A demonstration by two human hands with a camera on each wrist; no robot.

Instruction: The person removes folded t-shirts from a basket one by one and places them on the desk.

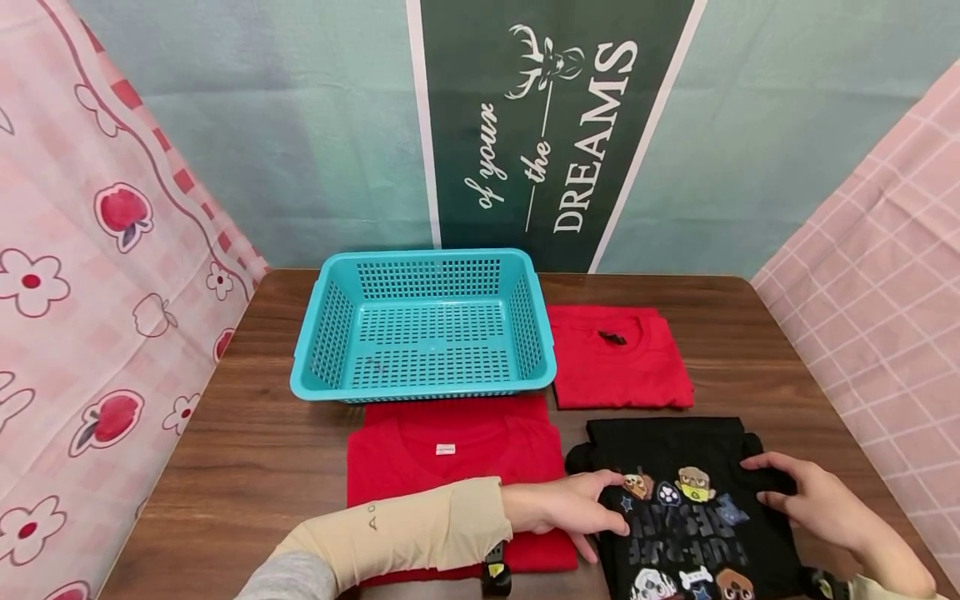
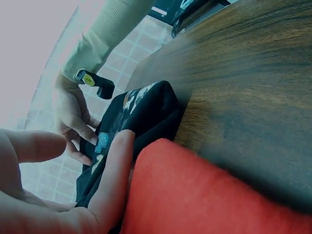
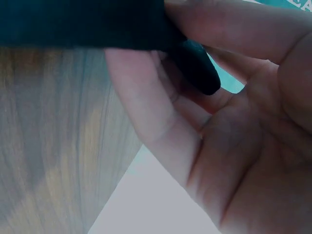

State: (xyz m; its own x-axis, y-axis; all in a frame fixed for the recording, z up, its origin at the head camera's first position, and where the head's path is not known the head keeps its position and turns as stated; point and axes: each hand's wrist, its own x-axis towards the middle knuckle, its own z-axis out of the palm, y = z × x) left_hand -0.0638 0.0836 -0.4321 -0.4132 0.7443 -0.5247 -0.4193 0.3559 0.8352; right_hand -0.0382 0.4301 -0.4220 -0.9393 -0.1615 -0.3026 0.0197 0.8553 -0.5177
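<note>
A folded black T-shirt [image 1: 690, 517] with a cartoon dog print lies at the front right of the table. My left hand [image 1: 573, 508] is at its left edge, fingers extended. In the left wrist view, one straight finger [image 2: 115, 175] lies along the black cloth, with the thumb held apart from it. At the right edge, my right hand [image 1: 832, 504] grips the shirt's side; the right wrist view has black cloth [image 3: 87, 24] between thumb and fingers, some fingertips hidden. Beneath my left forearm lies a folded red T-shirt [image 1: 457, 467] with a white neck label.
Behind the near red shirt stands a teal plastic basket [image 1: 431, 390] with nothing in it. Another folded red T-shirt [image 1: 622, 362] lies right of the basket. The wooden table [image 1: 232, 450] meets printed cloth hangings [image 1: 337, 150] at the back and sides.
</note>
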